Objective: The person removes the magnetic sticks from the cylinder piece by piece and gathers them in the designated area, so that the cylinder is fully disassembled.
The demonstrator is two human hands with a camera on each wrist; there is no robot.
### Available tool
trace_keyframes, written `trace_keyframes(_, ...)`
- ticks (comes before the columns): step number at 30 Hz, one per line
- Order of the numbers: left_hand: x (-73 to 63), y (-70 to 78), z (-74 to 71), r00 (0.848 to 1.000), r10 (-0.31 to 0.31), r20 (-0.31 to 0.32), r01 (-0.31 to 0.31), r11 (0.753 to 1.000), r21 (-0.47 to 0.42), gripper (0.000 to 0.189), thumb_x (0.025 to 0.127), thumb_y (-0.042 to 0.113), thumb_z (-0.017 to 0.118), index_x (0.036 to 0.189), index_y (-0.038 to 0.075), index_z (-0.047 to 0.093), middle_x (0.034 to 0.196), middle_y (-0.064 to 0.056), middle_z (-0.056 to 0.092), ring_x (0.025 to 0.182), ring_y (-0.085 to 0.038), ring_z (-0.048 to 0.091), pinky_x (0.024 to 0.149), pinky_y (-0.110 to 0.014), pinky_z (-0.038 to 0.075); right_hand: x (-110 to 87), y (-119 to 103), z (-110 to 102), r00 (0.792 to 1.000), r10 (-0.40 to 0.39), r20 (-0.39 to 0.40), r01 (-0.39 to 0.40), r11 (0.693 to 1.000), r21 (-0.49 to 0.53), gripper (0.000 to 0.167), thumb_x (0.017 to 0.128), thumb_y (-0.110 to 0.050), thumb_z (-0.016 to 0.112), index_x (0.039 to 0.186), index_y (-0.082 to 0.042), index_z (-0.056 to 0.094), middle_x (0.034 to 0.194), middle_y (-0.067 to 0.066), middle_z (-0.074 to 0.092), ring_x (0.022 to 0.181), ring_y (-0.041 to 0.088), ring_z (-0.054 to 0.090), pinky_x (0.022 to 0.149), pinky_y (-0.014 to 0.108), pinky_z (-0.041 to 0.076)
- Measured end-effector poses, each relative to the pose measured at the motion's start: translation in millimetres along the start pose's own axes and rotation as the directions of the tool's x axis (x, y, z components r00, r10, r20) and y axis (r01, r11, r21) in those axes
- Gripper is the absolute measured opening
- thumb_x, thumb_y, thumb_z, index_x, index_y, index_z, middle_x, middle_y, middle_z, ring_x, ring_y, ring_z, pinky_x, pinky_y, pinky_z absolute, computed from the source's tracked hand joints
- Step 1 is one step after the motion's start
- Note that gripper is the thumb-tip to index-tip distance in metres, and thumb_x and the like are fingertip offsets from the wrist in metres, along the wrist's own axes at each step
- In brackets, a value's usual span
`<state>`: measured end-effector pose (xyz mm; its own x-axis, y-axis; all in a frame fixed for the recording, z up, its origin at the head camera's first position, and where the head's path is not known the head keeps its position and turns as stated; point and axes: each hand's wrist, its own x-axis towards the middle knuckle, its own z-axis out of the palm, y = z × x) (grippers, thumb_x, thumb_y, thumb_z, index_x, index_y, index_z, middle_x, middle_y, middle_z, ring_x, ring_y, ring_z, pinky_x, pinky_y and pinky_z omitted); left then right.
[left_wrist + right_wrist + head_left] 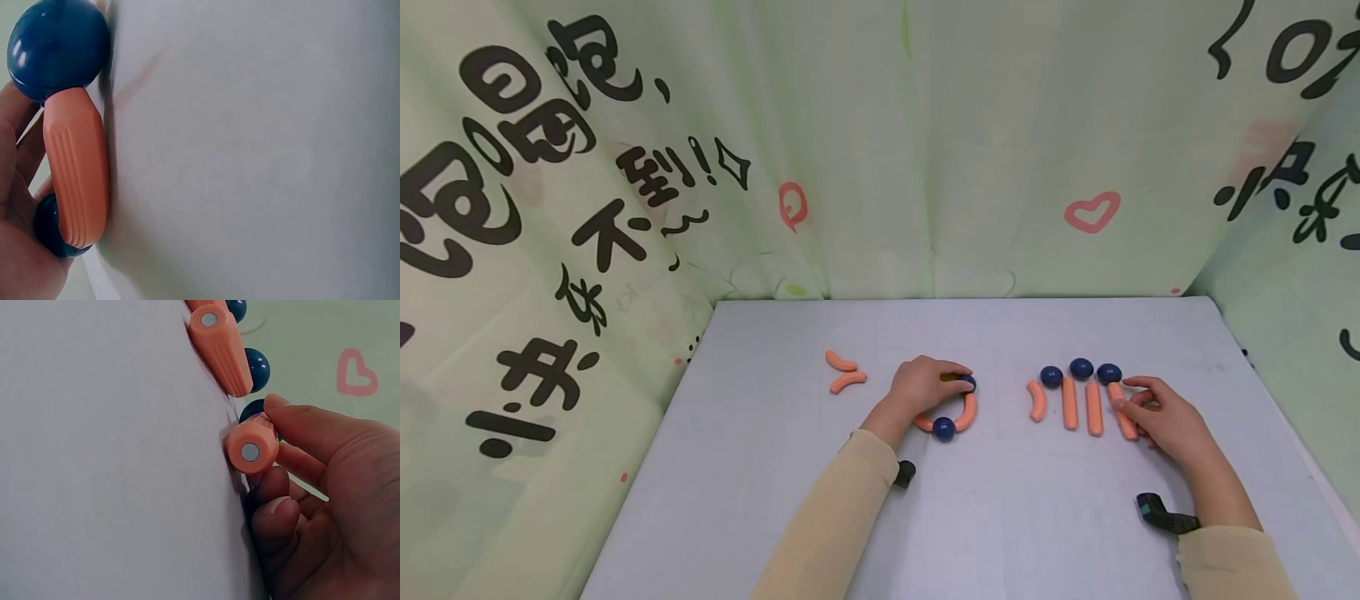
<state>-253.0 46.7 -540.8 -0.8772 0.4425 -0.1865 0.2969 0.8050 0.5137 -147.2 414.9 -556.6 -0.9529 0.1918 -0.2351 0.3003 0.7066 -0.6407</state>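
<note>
Joining, I judge: left hand [923, 386] narrowly pinches glossy navy ball [972, 382]; right hand [1167, 418], well right of that ball, likewise straight peach plastic rod [1125, 426]; next probably needs careful aligning.

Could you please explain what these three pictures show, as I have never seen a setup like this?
There is no robot here, just a person's bare left hand and right hand at a pale table. The wide picture comes from a camera on the head; the close ones come from a wrist camera on each arm. On the table lie straight orange rods, curved orange rods and dark blue balls. The left hand grips one ball beside a curved rod; the right hand pinches one straight rod.
</note>
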Motion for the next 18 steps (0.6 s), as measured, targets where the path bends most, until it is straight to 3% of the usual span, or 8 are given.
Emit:
trace_keyframes(10, 0.7, 0.3, -0.3, 1.0, 0.027, 0.002, -0.028, 0.999, 0.027, 0.036, 0.091, 0.061, 0.058, 0.126, 0.052, 0.061, 0.127, 0.02, 0.065, 0.124, -0.013, 0.058, 0.108, -0.038, 0.042, -1.0, 1.5, 0.7, 1.0, 0.022, -0.012, -0.022, 1.0, 0.021, 0.077, 0.096, -0.061, 0.049, 0.147, -0.004, 0.036, 0.117, 0.021, 0.05, 0.065, 0.015, 0.053, 0.052, 0.027, 0.047)
trace_keyframes(18, 0.2, -3.2, -0.7, 0.995, 0.097, -0.013, -0.094, 0.987, 0.129, 0.042, 0.092, 0.063, 0.056, 0.132, 0.051, 0.057, 0.129, 0.018, 0.065, 0.12, -0.013, 0.059, 0.106, -0.037, 0.044, -2.5, 1.4, 1.2, 1.0, 0.018, -0.02, -0.017, 1.0, 0.026, 0.077, 0.096, -0.062, 0.049, 0.146, -0.005, 0.038, 0.116, 0.021, 0.051, 0.065, 0.015, 0.053, 0.052, 0.026, 0.047)
